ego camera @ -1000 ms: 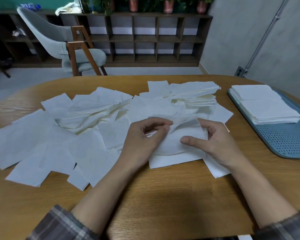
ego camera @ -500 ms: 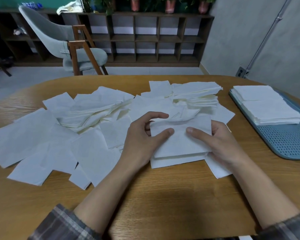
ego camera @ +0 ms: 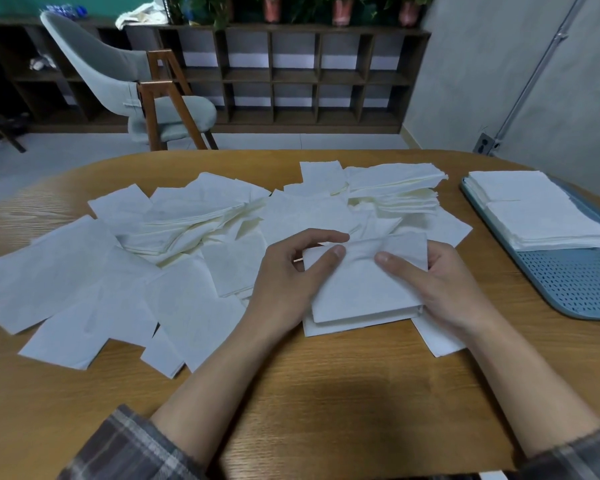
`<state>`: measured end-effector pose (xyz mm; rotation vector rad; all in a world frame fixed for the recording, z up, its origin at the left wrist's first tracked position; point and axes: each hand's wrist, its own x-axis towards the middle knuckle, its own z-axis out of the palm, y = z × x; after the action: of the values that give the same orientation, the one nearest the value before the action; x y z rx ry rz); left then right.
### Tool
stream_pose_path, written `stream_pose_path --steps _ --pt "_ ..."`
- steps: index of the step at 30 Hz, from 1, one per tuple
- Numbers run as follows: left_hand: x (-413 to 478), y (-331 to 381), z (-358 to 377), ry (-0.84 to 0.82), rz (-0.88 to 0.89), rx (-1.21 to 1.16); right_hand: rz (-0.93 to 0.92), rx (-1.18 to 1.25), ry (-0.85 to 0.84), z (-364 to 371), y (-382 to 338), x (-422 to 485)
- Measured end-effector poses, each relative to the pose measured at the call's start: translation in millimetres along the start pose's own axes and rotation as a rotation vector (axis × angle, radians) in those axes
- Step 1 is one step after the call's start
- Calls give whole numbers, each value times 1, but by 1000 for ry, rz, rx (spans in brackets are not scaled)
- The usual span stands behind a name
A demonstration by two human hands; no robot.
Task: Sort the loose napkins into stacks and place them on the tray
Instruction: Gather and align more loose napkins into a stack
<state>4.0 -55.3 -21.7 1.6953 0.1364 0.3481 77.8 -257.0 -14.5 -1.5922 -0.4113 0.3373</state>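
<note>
Head view, only angle going. Could easily end up with a crooked pile from here: far edge of the small stack [ego camera: 361,292] bunched up between the thumbs, so likely to crease the top sheet rather than square it if squeezed harder. Might also drag a stray along from the loose napkins [ego camera: 84,265] underneath, being parked right on top of them on the table [ego camera: 326,393]. Pose-wise: left hand [ego camera: 291,271] curled round the stack's far left corner, thumb on top, fingers hooked over the far edge. Same deal for the right hand [ego camera: 444,285], gripping the right side, thumb flat across the top. Over on the right, well apart, the tray [ego camera: 568,282] with a finished stack [ego camera: 534,216] on it.
</note>
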Motion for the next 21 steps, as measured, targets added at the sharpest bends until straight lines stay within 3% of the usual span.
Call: stream_pose_path --steps 5,8,12,14,18,21 --pt "1 -4 -1 75 42 33 -148 6 -75 -3 -2 0" --pt "0 -7 1 99 92 96 -200 -227 -110 -3 0 2" --pt "-2 -10 5 99 324 381 -207 -304 141 -8 4 8" --pt "-4 -12 6 13 405 454 -209 -313 225 -13 5 10" --pt "-8 -15 6 -363 359 609 -201 -301 232 -14 6 9" --pt "-10 -20 7 -390 421 722 -208 -297 214 -13 5 8"
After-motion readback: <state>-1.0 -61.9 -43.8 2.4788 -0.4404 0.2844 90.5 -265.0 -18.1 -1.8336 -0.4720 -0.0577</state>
